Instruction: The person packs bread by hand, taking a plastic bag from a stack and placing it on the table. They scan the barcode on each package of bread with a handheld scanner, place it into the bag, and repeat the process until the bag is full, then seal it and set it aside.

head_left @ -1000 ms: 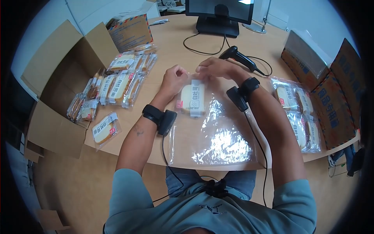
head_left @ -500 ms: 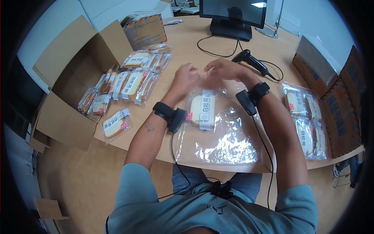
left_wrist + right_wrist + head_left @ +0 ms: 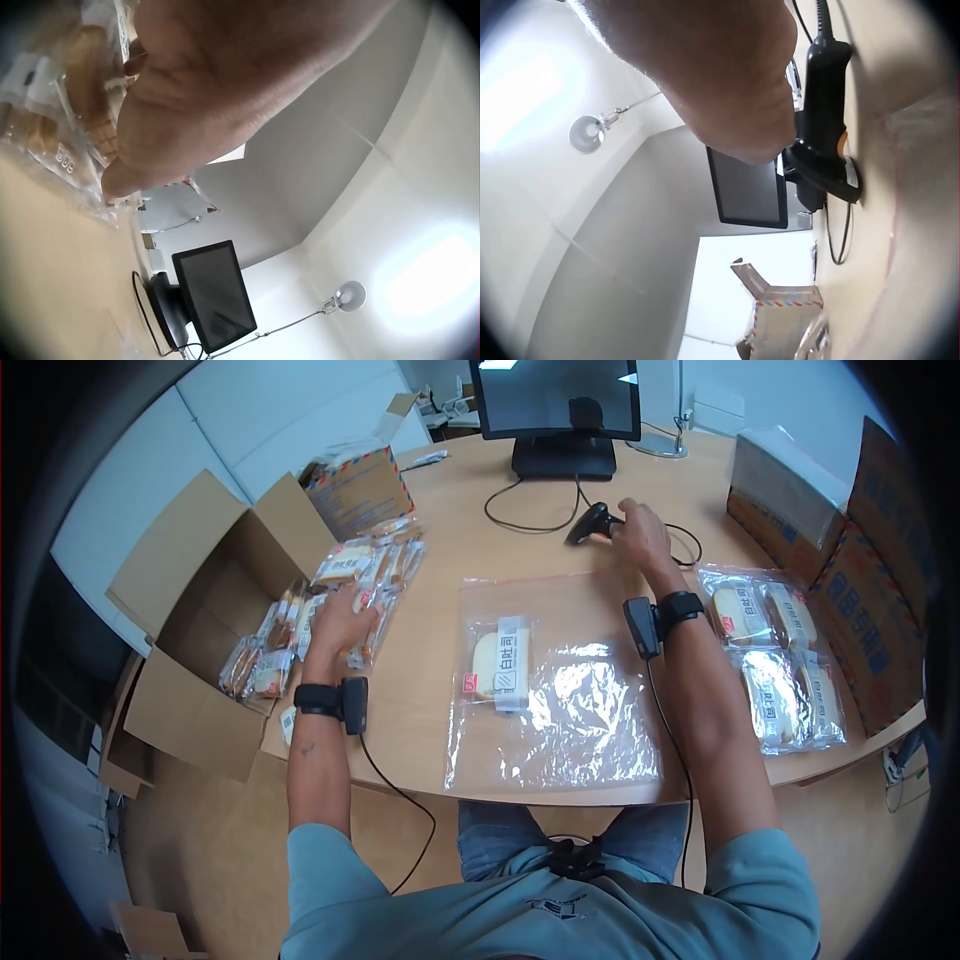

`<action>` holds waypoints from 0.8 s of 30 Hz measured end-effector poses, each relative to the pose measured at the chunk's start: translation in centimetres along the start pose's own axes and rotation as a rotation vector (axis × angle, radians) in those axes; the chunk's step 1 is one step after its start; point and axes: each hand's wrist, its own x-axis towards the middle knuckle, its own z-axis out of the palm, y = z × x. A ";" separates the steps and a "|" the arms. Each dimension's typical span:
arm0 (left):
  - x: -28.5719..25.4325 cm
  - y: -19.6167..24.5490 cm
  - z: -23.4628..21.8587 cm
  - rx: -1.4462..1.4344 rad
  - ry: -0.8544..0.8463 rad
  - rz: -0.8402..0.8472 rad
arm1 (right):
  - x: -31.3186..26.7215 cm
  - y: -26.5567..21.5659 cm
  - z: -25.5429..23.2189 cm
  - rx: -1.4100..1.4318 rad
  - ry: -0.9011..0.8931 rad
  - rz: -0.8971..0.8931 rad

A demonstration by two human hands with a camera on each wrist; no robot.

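Observation:
My left hand (image 3: 343, 622) reaches onto the pile of wrapped bread packs (image 3: 346, 563) at the left. In the left wrist view its thumb (image 3: 124, 180) is extended against the clear wrapping. My right hand (image 3: 643, 540) is over the handle of a black barcode scanner (image 3: 592, 523). The right wrist view shows the scanner (image 3: 825, 120) beside the heel of the hand, with the fingers hidden; I cannot tell whether they close round it. Between the hands, a wrapped slice of bread (image 3: 500, 665) lies on or within a large clear plastic bag (image 3: 590, 735).
An open cardboard box (image 3: 190, 670) stands at the left. At the right lies a clear bag of several bread packs (image 3: 770, 660), beside printed cartons (image 3: 860, 620). A monitor (image 3: 558, 405) stands at the back, with the scanner's cable (image 3: 510, 520) in front.
Both hands have left the top of the clear bag. The left has swung left to the bread packs, the right has moved right to the scanner. The head view has shifted.

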 end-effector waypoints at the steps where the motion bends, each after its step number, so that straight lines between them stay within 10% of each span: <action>1: 0.1 0.3 0.0 -0.001 -0.018 -0.026 | -0.2 0.4 0.5 -0.016 0.004 -0.019; 11: -2.0 5.0 -3.1 -0.002 0.277 0.060 | -1.1 1.9 2.2 -0.063 -0.033 -0.058; 14: -0.5 8.6 -3.4 -0.636 0.268 0.123 | -0.1 1.7 2.0 -0.138 -0.049 -0.106; 16: 1.7 10.9 -1.8 -1.805 -0.067 0.011 | 0.9 1.0 1.3 -0.134 -0.038 -0.084; 18: 4.2 12.1 1.2 -2.278 -0.495 0.126 | 1.3 -0.5 -0.4 -0.134 -0.016 -0.057; 24: 3.6 17.3 4.1 -2.429 -0.653 -0.017 | 0.1 -5.1 -3.5 0.032 -0.005 -0.160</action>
